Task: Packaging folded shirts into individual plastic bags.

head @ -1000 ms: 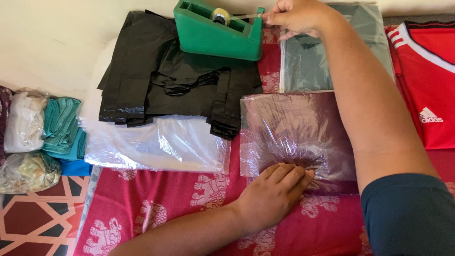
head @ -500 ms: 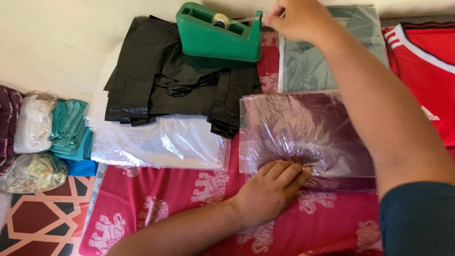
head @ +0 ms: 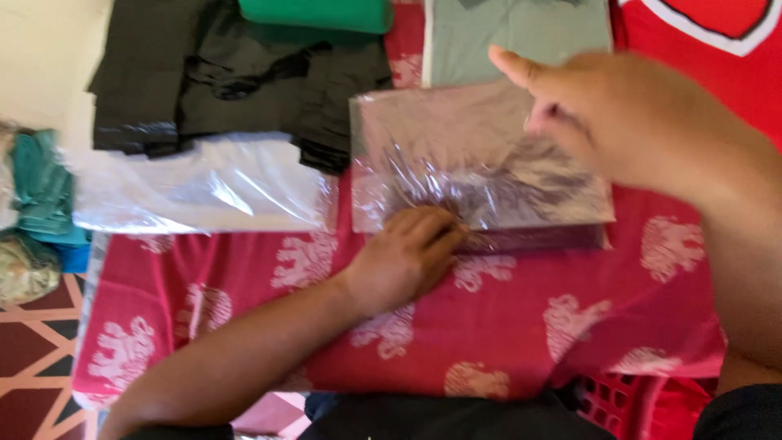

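This looks like a small home-run garment packing spot set up on the floor rather than a shop counter. A red cloth printed with pale elephants [head: 505, 326] is spread over patterned floor tiles [head: 32, 342]. On it lie a stack of black plastic carrier bags [head: 204, 73], clear plastic sleeves [head: 195, 183], a folded red sports jersey [head: 717, 49] and a green plastic tape dispenser [head: 318, 15].

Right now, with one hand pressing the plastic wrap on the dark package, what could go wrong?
1. Only the left hand pins the gathered plastic wrap at the package's near edge; if it lifts, the folds may spring open.
2. The right hand hovers above the package; whether it holds tape is too blurred to tell, and loose tape could stick to the wrong spot on the wrinkled film.
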